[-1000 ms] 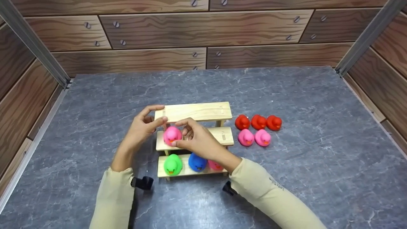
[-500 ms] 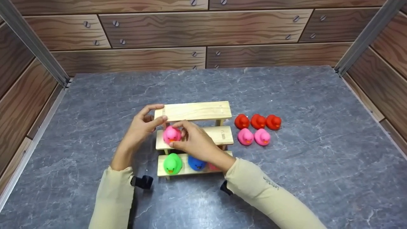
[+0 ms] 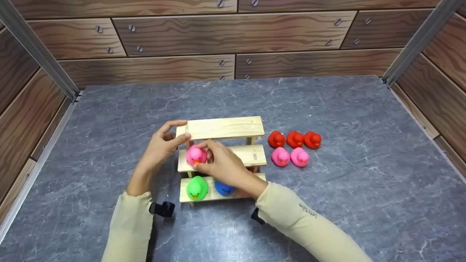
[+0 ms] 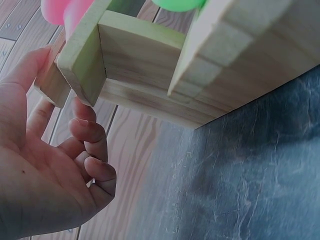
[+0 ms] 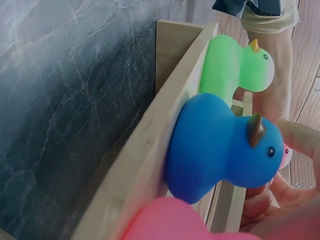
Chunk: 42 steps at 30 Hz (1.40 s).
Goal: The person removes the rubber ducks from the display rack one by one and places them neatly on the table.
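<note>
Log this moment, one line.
left hand: grips top shelf; right hand: pinches pink duck, middle shelf; bottom shelf: green duck, blue duck, second pink duck

Pink duck [image 3: 196, 154], orange-billed, upright at left end of middle shelf [image 3: 255, 154]; pale three-tier wooden stand [image 3: 222, 128] upright.

In the head view, the right hand [image 3: 225, 164] is hiding one side of the middle-tier pink duck [image 3: 196, 155] on the wooden stand [image 3: 220, 128] and the upper part of the blue duck [image 3: 224, 189] below, while nearly all of the bottom-tier pink duck [image 5: 172, 222] is being concealed at the stand's right end. In front of the stand, the left sleeve [image 3: 128, 225] and right sleeve [image 3: 305, 222] are being cut by the lower edge; the right sleeve's lettering [image 3: 307, 211] is appearing too small to read surely. In the left wrist view, the top edge is cropping the green duck [image 4: 180, 4] above the stand's planks. In the right wrist view, the lower edge is cropping the bottom-tier pink duck.
</note>
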{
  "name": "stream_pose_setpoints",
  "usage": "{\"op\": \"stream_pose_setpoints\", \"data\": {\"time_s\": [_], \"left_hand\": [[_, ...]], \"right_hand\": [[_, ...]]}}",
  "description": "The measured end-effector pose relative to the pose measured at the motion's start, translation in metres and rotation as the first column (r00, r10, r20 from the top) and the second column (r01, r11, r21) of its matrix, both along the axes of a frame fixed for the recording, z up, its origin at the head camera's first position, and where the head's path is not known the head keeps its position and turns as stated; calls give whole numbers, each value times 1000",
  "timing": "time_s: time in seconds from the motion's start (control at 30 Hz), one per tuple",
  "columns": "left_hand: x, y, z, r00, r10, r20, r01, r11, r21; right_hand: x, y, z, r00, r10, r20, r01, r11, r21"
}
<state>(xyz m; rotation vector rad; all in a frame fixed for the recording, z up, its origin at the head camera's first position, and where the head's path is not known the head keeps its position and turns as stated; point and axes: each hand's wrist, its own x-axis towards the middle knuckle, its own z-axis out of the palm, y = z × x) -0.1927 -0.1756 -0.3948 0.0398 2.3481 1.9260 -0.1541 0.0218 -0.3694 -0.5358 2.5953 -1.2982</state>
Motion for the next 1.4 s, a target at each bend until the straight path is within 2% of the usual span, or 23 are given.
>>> {"op": "stream_pose_setpoints", "data": {"time_s": [0.5,0.93,1.2,1.4], "left_hand": [[1,-1,-4,1000,6,12,-5,1000,-30],[2,-2,-2,1000,-7,8,8,999,-31],[1,-2,-1,1000,-9,9,9,999,-35],[0,-1,-1,1000,-12,8,12,999,-35]], "right_hand": [[6,18,1,999,4,39,-2,999,-52],[18,37,5,1000,28,15,-26,994,-103],[15,63,8,999,23,23,-20,992,-127],[11,88,8,999,7,31,-3,994,-111]]}}
